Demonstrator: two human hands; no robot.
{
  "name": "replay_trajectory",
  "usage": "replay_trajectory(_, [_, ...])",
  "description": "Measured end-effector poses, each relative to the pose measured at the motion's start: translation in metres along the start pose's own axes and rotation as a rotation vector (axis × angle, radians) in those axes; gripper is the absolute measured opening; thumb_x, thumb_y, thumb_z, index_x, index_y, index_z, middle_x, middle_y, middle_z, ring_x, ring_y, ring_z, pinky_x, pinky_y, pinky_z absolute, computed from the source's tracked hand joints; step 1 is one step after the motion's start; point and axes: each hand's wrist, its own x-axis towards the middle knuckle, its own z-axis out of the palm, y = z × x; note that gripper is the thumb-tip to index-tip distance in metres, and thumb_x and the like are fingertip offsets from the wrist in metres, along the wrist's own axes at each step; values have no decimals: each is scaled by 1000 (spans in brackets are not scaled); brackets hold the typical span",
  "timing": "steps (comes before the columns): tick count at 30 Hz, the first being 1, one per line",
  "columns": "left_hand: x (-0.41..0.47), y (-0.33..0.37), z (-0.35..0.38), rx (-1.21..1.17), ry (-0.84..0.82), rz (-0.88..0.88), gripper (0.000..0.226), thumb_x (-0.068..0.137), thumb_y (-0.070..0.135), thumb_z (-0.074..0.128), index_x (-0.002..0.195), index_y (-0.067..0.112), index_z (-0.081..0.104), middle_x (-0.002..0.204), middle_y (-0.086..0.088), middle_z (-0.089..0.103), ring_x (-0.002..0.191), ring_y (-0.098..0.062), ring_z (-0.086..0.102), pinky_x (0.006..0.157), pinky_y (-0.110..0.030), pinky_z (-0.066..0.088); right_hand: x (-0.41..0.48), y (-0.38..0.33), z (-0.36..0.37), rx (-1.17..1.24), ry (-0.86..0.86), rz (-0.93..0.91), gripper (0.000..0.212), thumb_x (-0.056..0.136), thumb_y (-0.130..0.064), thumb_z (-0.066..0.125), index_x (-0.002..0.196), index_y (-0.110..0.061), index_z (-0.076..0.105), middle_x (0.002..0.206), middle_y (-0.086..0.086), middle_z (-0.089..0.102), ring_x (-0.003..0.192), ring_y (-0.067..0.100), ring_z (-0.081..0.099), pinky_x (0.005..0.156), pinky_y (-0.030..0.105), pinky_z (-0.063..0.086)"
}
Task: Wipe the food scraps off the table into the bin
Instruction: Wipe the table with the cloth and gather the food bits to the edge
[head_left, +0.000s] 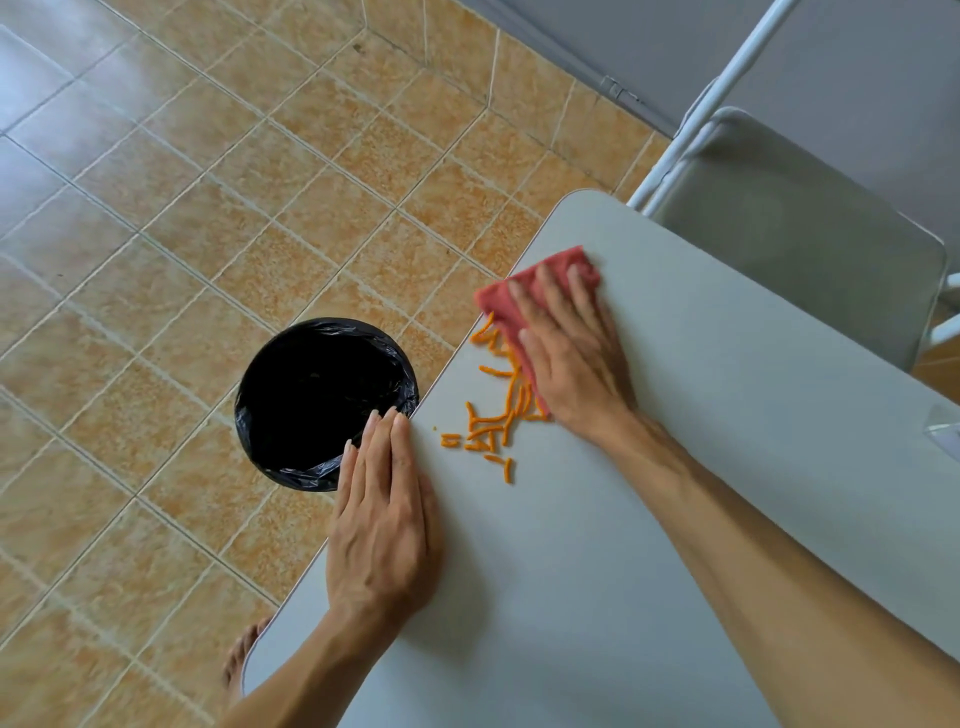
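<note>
Several orange food scraps (493, 415) lie on the grey table (649, 519) near its left edge. My right hand (571, 343) lies flat on a pink cloth (524, 296), pressing it to the table just right of the scraps. My left hand (382, 514) rests flat at the table's left edge, fingers together and straight, holding nothing. On the floor beside that edge stands a round bin with a black liner (322, 400), close to my left fingertips.
A grey folding chair (810, 234) stands at the table's far side. A clear plastic object (943, 428) shows at the right border. The floor is orange tile (208, 208). A bare foot (241, 660) shows under the table's near left corner.
</note>
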Motion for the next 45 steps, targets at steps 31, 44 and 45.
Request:
replay_trajectory(31, [0,-2,2,-19,21,-5,57,101,27,25,152,0,25,157,-18,31,152,-26,18,123,-47,17,-59,28,-8,-92,51,30,55,105,-34,32,156,-14,38,163,14,34,153,37,24,125,49,21])
replay_trajectory(44, [0,2,2,-25,18,0,57,101,26,24,152,2,19,159,-16,26,152,-27,16,124,-42,12,-153,5,-7,-110,113,277,54,105,-28,38,154,-6,38,163,18,32,153,39,23,125,49,23])
replay_trajectory(45, [0,2,2,-20,19,0,57,101,26,23,152,2,19,159,-16,26,152,-27,15,124,-41,12,-160,12,-8,-137,127,319,54,105,-28,38,154,-6,38,163,16,33,153,37,25,124,49,26])
